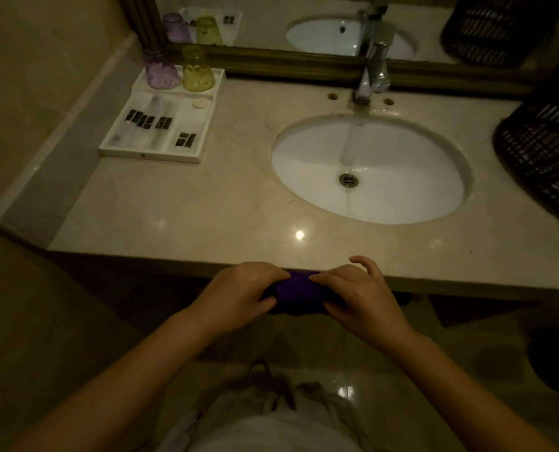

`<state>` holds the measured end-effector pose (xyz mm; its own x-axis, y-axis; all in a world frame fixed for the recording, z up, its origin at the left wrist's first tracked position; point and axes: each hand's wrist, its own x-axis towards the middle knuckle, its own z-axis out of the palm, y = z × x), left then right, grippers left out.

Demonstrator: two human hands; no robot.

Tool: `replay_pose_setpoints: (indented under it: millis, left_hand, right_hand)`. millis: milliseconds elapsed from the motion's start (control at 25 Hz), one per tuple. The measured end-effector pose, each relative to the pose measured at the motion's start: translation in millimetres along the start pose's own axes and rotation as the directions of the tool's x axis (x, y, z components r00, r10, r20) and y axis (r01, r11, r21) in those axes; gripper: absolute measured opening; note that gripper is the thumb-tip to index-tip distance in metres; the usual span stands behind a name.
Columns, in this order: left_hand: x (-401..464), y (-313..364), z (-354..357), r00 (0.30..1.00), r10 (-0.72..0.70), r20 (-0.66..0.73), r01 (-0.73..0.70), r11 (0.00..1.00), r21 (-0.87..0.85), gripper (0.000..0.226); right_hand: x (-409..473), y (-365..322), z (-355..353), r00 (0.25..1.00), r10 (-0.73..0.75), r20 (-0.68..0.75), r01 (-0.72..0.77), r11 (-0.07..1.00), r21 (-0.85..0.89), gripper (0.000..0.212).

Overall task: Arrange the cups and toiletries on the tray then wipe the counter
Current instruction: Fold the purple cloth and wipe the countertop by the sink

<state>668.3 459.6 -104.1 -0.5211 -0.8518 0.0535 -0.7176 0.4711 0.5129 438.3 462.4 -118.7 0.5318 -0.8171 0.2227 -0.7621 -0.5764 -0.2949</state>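
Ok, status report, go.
Both hands, left hand and right hand, grip purple cloth at counter edge. Cups on tray. Tap running.

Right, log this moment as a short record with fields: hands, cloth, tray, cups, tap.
hands: left hand and right hand both grip the cloth at the counter's front edge
cloth: purple cloth, bunched between the hands
tray: white tray at back left, toiletries inside
cups: purple cup and yellow cup upside down in the tray's rear section
tap: tap running into the sink
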Motion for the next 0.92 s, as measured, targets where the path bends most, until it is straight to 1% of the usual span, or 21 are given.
replay_pose_setpoints:
  millis: [200, 320, 400, 520, 680, 920]
  left_hand:
    - [28.7, 47.6, -4.1, 0.999, 0.046, 0.026, -0.044, 0.995, -0.089, 0.030]
    - [46.3, 80.6, 3.7, 0.991, 0.118, 0.057, -0.112, 0.988, -0.105, 0.028]
    - [56.3, 106.4, 14.6, 0.982, 0.171, 0.078, -0.162, 0.981, -0.104, 0.029]
    - [68.8, 141.5, 34.8, 0.970, 0.205, 0.133, -0.193, 0.976, -0.099, 0.029]
    - [93.7, 179.7, 58.1, 0.951, 0.249, 0.185, -0.237, 0.968, -0.084, 0.030]
    - [161.6, 220.0, 68.9, 0.914, 0.328, 0.239, -0.323, 0.944, -0.060, 0.023]
  right_hand:
    - [-28.5, 20.7, -56.3, 0.985, 0.137, 0.105, -0.148, 0.983, 0.107, 0.038]
    - [-55.8, 36.6, -84.8, 0.977, 0.193, 0.096, -0.206, 0.967, 0.149, 0.034]
    - [-79.0, 47.7, -104.2, 0.970, 0.216, 0.115, -0.233, 0.958, 0.167, 0.030]
    - [-115.6, 64.7, -126.2, 0.962, 0.233, 0.143, -0.254, 0.955, 0.151, 0.029]
    - [-155.2, 88.9, -148.0, 0.943, 0.303, 0.138, -0.319, 0.942, 0.107, 0.028]
    - [-176.9, 132.9, -177.3, 0.903, 0.426, 0.064, -0.430, 0.897, 0.101, 0.026]
